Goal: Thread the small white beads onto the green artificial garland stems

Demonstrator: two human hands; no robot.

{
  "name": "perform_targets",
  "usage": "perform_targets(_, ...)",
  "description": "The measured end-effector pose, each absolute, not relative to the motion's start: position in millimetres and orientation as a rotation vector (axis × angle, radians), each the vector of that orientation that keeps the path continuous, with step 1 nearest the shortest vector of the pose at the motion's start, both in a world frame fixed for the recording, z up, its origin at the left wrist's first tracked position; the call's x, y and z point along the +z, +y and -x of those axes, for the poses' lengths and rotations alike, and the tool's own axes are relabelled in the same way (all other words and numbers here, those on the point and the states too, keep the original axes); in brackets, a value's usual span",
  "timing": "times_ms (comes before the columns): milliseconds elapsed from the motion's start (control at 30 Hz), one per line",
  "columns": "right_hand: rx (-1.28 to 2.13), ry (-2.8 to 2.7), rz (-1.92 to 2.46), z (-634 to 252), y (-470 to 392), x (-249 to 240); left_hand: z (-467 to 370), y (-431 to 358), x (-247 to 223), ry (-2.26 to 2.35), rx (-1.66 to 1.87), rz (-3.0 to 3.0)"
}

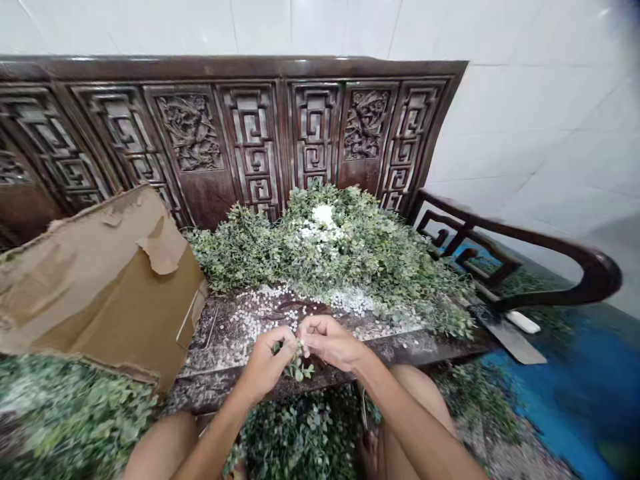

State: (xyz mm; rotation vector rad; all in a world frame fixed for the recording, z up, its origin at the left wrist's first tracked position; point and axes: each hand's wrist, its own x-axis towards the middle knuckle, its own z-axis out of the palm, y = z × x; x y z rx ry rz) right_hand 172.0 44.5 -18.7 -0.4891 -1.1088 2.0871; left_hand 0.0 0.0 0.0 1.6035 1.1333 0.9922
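Note:
My left hand (273, 360) pinches a small leafy green sprig (299, 370) over the front edge of the wooden bench. Close beside it, my right hand (327, 341) has thumb and forefinger pressed together at the top of the same sprig. Whether a small white piece sits between those right fingertips is too fine to tell. Many small white pieces (260, 310) are scattered on the bench seat (220, 347) just behind my hands. Beyond them rises a big heap of green leafy sprigs (370, 247), with more white pieces on its top.
A torn cardboard piece (100, 280) leans on the bench at left. The carved backrest (205, 193) stands against a tiled wall. At right are the curved armrest (550, 267), a flat grey blade-like thing (517, 340) and blue sheeting (575, 393). More greenery (300, 433) lies below, between my legs.

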Motion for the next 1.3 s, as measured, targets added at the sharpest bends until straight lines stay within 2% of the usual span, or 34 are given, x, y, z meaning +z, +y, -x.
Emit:
perform_targets(767, 2.017, -1.007, 0.532, -160.1, 38.1, -20.2, -13.1, 3.0, -19.2, 1.093, 1.199, -1.276)
perform_targets(1300, 1.623, -1.221, 0.847, -160.6, 39.5, -26.3, -14.3, 12.3, -17.3, 1.489, 1.197, -1.439)
